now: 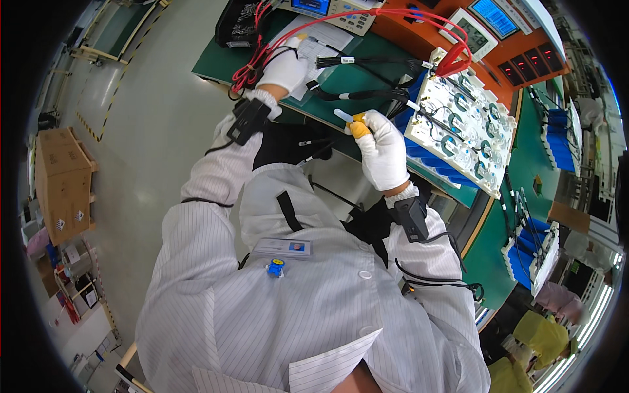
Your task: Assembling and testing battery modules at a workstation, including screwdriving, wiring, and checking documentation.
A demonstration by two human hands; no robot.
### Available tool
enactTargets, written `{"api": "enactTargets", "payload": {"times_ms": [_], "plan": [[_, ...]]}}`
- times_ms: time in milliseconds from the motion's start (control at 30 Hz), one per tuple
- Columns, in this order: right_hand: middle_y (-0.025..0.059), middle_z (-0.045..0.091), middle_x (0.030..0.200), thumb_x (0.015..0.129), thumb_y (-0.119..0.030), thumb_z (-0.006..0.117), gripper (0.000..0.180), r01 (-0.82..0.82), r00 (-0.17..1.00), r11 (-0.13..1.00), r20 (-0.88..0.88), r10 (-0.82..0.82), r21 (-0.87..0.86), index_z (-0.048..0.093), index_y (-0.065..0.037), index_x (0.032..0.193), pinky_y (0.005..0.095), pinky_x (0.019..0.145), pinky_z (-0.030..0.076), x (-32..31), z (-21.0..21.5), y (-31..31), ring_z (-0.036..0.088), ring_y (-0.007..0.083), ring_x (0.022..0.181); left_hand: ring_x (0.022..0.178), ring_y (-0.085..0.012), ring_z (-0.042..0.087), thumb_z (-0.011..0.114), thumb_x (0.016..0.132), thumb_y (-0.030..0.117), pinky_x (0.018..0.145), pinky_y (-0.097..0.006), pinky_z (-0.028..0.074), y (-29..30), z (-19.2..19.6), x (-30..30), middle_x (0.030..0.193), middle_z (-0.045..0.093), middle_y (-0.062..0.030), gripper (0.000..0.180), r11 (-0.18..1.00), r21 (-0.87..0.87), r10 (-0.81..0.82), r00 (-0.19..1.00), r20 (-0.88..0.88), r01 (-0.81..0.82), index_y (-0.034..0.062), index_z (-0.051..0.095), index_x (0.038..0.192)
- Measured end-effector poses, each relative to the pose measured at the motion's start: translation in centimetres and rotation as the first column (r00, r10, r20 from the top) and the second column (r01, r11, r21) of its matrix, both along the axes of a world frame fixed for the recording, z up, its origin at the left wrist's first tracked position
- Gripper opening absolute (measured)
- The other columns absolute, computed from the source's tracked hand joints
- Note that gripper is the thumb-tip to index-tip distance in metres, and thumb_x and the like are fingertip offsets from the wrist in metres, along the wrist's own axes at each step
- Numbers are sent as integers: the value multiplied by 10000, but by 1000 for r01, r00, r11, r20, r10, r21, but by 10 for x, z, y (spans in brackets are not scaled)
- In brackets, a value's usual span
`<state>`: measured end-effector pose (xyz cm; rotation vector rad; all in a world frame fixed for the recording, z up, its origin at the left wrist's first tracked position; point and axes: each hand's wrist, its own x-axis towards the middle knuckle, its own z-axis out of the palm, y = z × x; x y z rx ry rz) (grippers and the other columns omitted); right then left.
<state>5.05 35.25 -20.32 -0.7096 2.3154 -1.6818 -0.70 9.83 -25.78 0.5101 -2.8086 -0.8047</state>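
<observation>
White glove fabric is covering both hands in the head view. The right hand (383, 154) is pinching a slim pale rod (343, 115) between thumb and fingertips, just beyond the near edge of the green tabletop (213, 60). The left hand (286, 69) is resting near a paper sheet (327, 36), beside coiled red test leads (247, 73); whether its fingers are gripping one of them I cannot tell.

Because so little of the rod is being held, it could be slipping from the smooth glove and dropping past the edge. The loose coils by the left wrist could be catching on its black strapped module (249, 121), and a tug there might be pulling the red clip (452, 63) off the white cell-holder plate (472, 124).

Black sheathed cables (370, 95) are lying between the hands and the plate, obstructing a straight sideways path. Beneath the plate, a blue corrugated tray (426, 154) is jutting out. Behind, a bench meter (357, 23) and an orange instrument console (401, 31) are bounding the far side, while a black parts bin (239, 33) is standing at the left corner.
</observation>
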Motion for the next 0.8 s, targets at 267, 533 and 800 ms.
{"api": "enactTargets", "payload": {"times_ms": [267, 533, 800], "plan": [[123, 632, 864, 895, -53, 583, 68, -26, 999, 999, -46, 24, -36, 618, -8, 933, 343, 738, 489, -3, -8, 1, 608, 278, 790, 950, -400, 646, 649, 794, 56, 834, -445, 540, -4, -17, -35, 1061, 659, -241, 464, 974, -203, -109, 994, -21, 102, 50, 602, 1256], [158, 656, 1136, 966, -155, 546, 205, -313, 921, 939, -195, 336, 142, 635, 14, 1040, 374, 917, 462, -10, -4, 0, 610, 283, 1005, 852, -408, 656, 663, 810, 103, 739, -455, 550, -10, -29, -53, 953, 676, -239, 322, 987, -141, -79, 995, -56, 71, 28, 650, 1123], [249, 493, 1372, 869, -299, 667, 509, -111, 878, 849, -349, 327, 517, 567, 46, 1230, 449, 1018, 422, -15, 7, -13, 500, 408, 1228, 856, -440, 595, 668, 801, 168, 731, -501, 481, -17, -30, -49, 877, 627, -239, 224, 968, -195, -171, 983, -69, 155, 37, 613, 974]]}}
